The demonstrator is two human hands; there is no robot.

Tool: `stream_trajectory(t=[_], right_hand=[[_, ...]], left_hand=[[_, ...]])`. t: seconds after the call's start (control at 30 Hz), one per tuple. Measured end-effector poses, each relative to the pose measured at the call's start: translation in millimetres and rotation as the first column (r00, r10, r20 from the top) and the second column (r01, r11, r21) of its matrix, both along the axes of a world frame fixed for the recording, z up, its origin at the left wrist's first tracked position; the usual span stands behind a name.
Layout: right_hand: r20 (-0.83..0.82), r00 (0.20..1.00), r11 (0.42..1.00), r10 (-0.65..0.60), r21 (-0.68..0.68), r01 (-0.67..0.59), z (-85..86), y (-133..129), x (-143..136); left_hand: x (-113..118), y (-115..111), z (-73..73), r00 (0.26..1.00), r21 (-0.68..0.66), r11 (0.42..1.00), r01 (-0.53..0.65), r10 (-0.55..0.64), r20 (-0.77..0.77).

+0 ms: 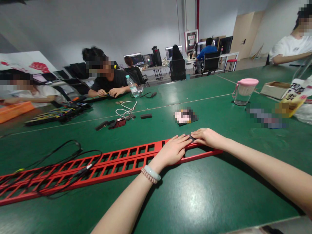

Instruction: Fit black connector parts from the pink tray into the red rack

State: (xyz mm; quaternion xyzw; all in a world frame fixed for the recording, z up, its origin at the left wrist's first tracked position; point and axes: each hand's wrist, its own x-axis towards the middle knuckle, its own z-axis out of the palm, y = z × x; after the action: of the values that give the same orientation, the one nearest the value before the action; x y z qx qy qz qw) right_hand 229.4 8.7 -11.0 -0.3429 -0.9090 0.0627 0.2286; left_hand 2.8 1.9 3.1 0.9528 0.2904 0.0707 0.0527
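A long red slotted frame (pixel 159 146) with two rows of openings lies slantwise across the green table (pixel 195 198). My left hand (pixel 173 149) rests flat on it near its right end, fingers stretched out. Beside those fingertips, my right hand (pixel 206 137) has its fingers pressed together on a small black piece (pixel 191 138) at the frame's far edge. My fingers partly cover this piece, so its kind is not clear. A thin black cable (pixel 73 175) with a connector lies looped over the frame's left part.
Beyond the frame lie a dark card (pixel 185 116), white cords (pixel 129 109) and small black parts (pixel 146 116). A pink-lidded cup (pixel 244 92), an open box (pixel 275 89) and a yellow-white pouch (pixel 293 97) stand at right. Across the table, a person (pixel 107 78) works near a water bottle (pixel 132 87).
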Motion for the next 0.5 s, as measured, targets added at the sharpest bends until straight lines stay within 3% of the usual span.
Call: stream_trajectory(t=[0.5], right_hand=[[-0.007, 1.000, 0.999, -0.024, -0.034, 0.024, -3.3, -2.0, 1.1]], left_hand=[[-0.1, -0.2, 0.7, 1.000, -0.007, 1.000, 0.001, -0.001, 0.010]])
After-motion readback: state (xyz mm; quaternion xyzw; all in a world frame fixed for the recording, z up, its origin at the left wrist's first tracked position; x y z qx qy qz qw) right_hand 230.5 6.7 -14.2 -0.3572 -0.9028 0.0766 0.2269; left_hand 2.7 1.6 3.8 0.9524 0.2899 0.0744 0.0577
